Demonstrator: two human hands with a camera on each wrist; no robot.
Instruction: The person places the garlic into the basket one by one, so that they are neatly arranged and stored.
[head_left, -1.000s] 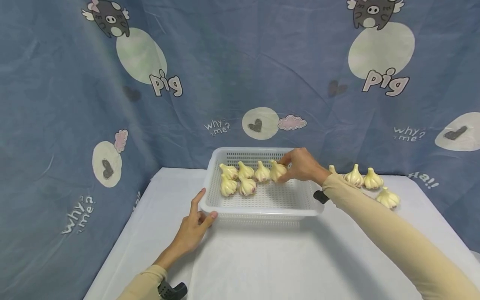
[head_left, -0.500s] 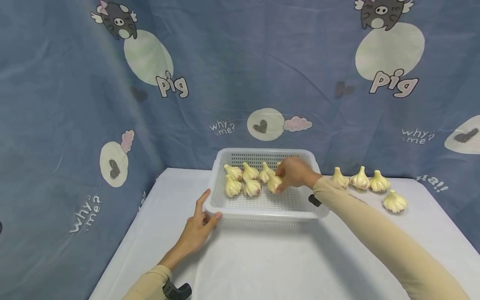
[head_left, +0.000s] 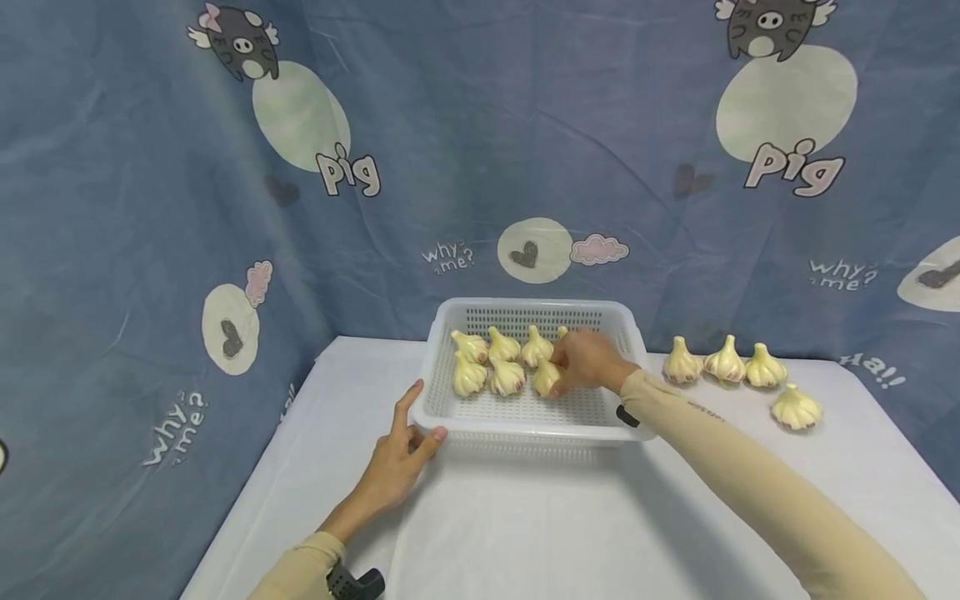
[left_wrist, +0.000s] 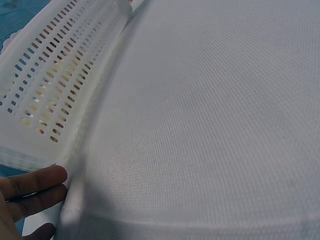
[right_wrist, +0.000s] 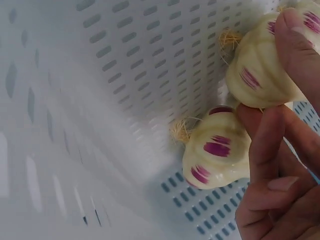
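A white plastic basket (head_left: 517, 429) stands on the table, with garlic bulbs (head_left: 507, 377) in two rows inside it. My right hand (head_left: 592, 360) reaches into its right half and pinches a garlic bulb (head_left: 545, 377) at the end of the front row. The right wrist view shows my thumb on top of this pale bulb (right_wrist: 257, 70) and fingers beneath, with another bulb (right_wrist: 217, 150) beside it on the slotted floor. My left hand (head_left: 392, 458) touches the basket's near left corner, fingers fairly straight; in the left wrist view its fingertips (left_wrist: 50, 180) lie right at that corner.
Several more garlic bulbs (head_left: 725, 362) sit on the white-covered table (head_left: 525, 525) to the right of the basket, one bulb (head_left: 797, 408) nearer than the others. A blue printed curtain (head_left: 420, 150) hangs close behind the basket and along the left side.
My right hand has brought its garlic bulb nearer and lower, from beside the back row to the front row's right end. The left hand stays at the corner. The head view has shifted slightly.
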